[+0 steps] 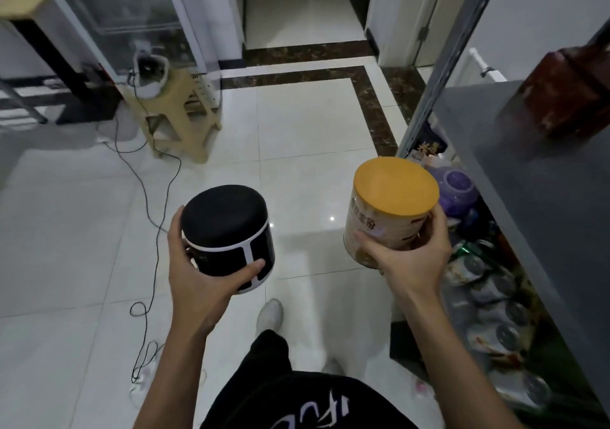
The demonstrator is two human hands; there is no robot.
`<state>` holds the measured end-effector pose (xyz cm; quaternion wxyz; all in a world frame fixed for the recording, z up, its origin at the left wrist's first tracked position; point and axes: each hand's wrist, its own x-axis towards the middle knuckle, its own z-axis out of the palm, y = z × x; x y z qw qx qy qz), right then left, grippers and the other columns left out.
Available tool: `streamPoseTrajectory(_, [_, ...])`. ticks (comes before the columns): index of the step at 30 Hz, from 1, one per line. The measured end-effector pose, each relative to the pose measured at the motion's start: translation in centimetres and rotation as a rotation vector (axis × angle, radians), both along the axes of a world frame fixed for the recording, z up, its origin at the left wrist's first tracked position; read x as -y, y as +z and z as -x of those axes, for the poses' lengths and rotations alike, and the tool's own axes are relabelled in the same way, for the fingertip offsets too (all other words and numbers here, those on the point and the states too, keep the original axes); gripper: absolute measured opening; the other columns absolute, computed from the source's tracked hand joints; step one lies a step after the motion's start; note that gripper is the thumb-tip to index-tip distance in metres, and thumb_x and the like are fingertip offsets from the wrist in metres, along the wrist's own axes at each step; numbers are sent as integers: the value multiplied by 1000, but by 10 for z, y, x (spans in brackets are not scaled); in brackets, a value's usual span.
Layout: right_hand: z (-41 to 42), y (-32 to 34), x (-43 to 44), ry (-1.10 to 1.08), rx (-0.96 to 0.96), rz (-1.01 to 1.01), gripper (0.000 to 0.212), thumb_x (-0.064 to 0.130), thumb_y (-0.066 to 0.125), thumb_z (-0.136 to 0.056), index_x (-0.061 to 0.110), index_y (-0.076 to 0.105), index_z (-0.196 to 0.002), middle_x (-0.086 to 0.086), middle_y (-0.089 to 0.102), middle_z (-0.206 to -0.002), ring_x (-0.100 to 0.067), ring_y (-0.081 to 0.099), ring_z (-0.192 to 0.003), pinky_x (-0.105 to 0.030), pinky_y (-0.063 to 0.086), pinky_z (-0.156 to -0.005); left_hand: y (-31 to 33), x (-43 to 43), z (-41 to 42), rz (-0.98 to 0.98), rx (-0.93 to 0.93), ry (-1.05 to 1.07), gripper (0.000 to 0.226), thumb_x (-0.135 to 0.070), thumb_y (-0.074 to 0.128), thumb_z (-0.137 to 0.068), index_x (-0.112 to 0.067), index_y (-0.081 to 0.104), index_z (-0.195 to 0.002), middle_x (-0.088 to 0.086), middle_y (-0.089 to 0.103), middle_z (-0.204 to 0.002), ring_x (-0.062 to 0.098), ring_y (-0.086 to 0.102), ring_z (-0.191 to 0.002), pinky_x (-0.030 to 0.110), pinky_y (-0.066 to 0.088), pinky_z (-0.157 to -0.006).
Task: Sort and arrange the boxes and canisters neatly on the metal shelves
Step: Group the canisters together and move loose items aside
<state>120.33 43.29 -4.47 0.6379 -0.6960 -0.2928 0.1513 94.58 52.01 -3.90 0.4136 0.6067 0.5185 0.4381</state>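
1. Metal shelving of grey steel (pixel 528 181) stands along the right. The near stretch of its top deck is bare. A blurred red-brown box (pixel 567 92) sits farther along it, and the lower tier is crowded with foil packets (pixel 488 280) and a purple lidded tub (pixel 457 186).
2. The white tiled floor (pixel 297 125) gives open room ahead and to the left. A beige plastic stool (pixel 178 108) stands well off, and a thin black cable (pixel 180 164) trails across the tiles on the left, a likely snag for the feet.
3. The gold tin canister with an orange-yellow lid (pixel 392 204) is held in the air, roughly upright, just beside the deck's front edge. The black round canister with a white band (pixel 227 230) is held over the floor, well apart from the shelving.
4. The right hand (pixel 412 257) wraps the gold tin from below, thumb on one side and fingers curled round the other. The left hand (pixel 194 277) cups the black canister the same way, thumb pressed on its front.
5. The step in hand looks like carrying both canisters to the shelving. The next move probably calls for lifting the gold tin over the deck edge, setting it down short of the box, and then swinging the black one across.
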Motion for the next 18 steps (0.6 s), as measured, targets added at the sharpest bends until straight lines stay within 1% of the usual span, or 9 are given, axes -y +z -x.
streamPoseTrajectory(3, [-7,-8,-31,-59,0,23,104,18,98,-48,26,49,-138,18,55,-130,5,51,-120,-8,45,-90,-7,-56,-22,13,14,-59,120,-26,93,-44,-44,29,-145,-20,48,-138,5,49,-124,35,48,-98])
streamPoseTrajectory(6, [-8,-10,-66,-145,-17,22,103,15,98,-48,26,49,-138,21,54,-127,11,50,-117,-5,45,-88,-11,-117,-42,8,16,-160,120,-25,94,-44,-43,31,-144,-20,48,-137,5,49,-124,32,47,-96])
streamPoseTrajectory(7, [-8,-9,-77,-181,-23,22,103,14,98,-48,25,49,-138,22,54,-128,10,50,-117,-7,45,-89,-11,-137,-48,6,16,-197,120,-24,95,-44,-41,31,-144,-20,48,-137,5,49,-124,30,47,-95])
streamPoseTrajectory(10, [-5,-7,-106,-296,-24,43,103,16,98,-47,23,50,-138,11,57,-131,-4,54,-120,-16,49,-93,-11,-192,-61,1,12,-301,119,-21,97,-47,-39,32,-145,-18,49,-138,4,49,-124,29,47,-95])
streamPoseTrajectory(12, [-5,-5,-125,-356,-27,47,105,16,98,-46,22,49,-139,7,57,-132,-8,54,-119,-9,47,-90,-11,-229,-72,4,14,-354,118,-22,97,-47,-39,33,-145,-17,50,-138,5,50,-124,32,49,-95])
streamPoseTrajectory(14, [-7,-2,-143,-404,-24,48,104,14,98,-47,23,49,-139,6,57,-131,-7,53,-117,-2,44,-85,-9,-261,-85,-7,21,-409,119,-18,98,-48,-42,32,-144,-17,49,-138,7,49,-126,34,49,-96])
streamPoseTrajectory(18, [-16,2,-174,-464,-28,53,104,14,97,-47,23,49,-139,5,56,-133,-9,53,-118,-1,44,-85,-4,-307,-114,-34,35,-479,118,-14,96,-50,-42,31,-145,-21,46,-139,5,47,-127,26,46,-94])
